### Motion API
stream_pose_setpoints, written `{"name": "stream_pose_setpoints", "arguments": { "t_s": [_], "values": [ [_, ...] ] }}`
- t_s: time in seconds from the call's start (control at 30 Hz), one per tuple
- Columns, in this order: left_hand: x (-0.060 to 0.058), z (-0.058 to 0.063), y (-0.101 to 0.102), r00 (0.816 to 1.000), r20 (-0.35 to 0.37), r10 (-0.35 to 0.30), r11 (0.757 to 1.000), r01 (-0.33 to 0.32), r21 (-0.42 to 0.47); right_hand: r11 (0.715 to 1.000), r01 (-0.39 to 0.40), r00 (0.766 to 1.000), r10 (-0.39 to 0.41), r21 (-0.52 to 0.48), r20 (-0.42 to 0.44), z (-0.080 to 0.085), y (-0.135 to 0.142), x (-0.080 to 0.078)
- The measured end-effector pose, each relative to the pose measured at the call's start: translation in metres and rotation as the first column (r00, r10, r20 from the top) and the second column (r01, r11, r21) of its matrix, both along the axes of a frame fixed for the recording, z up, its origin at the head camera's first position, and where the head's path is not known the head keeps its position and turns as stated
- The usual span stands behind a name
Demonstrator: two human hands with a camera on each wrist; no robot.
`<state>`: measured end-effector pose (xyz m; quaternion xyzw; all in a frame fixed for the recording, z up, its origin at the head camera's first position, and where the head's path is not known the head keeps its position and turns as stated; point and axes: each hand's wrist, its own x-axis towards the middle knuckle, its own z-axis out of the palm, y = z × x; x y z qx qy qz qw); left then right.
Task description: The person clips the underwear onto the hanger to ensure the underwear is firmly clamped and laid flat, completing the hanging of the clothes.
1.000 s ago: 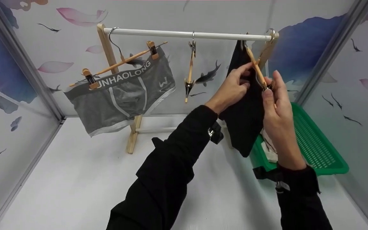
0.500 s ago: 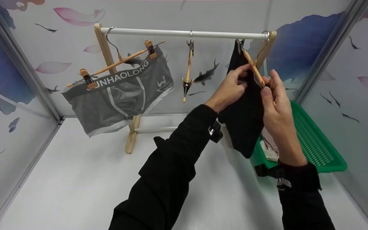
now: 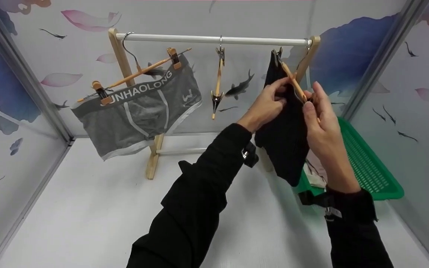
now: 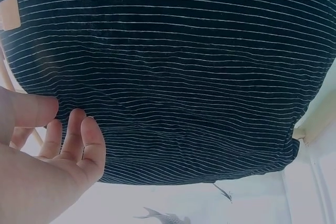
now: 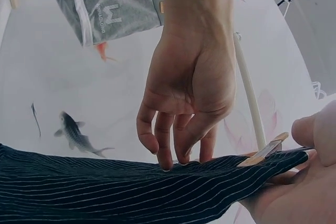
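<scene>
The right grip (image 3: 324, 128) pinches the near end of a wooden hanger (image 3: 293, 81), while the left grip (image 3: 266, 107), fingers loosely bent, touches a dark striped garment (image 3: 284, 145) hanging between and below both grips. Apparently light, soft and floppy, the garment would best be taken by its clipped top edge, close to the right grip.

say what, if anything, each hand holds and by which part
The right hand pinches the wooden hanger at its near end; whether the left hand grips anything cannot be told.
</scene>
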<state>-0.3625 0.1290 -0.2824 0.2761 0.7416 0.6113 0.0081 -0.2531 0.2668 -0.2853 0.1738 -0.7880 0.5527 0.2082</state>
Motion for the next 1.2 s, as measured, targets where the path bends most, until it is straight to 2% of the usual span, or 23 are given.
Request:
{"name": "stream_pose_setpoints", "arguments": {
  "t_s": [0.3, 0.5, 0.73, 1.03, 1.2],
  "values": [
    [0.0005, -0.0011, -0.0002, 1.0, 0.013, 0.019, 1.0, -0.019, -0.004, 1.0, -0.011, 0.999, 0.011, -0.001, 0.043, 0.0014, 0.0045, 0.0012],
    [0.0016, -0.0007, 0.0009, 0.999, 0.015, 0.05, 0.999, -0.049, -0.015, 1.0, -0.001, 0.999, 0.001, 0.005, 0.034, 0.0021, 0.0046, 0.0001],
    [0.0035, 0.0014, -0.0006, 0.999, 0.033, 0.04, 0.999, -0.04, 0.012, 1.0, 0.001, 0.999, -0.001, 0.002, 0.035, 0.0035, 0.0042, 0.0013],
    [0.0075, 0.005, 0.0009, 0.991, 0.124, 0.052, 0.996, -0.06, 0.063, 1.0, 0.016, 1.0, -0.016, 0.026, 0.026, 0.0086, 0.0039, 0.0034],
    [0.0093, 0.0033, 0.0023, 0.992, 0.125, 0.033, 0.995, -0.044, 0.084, 1.0, 0.011, 1.0, -0.012, 0.026, 0.026, 0.0071, 0.0059, 0.0041]
  ]
}}
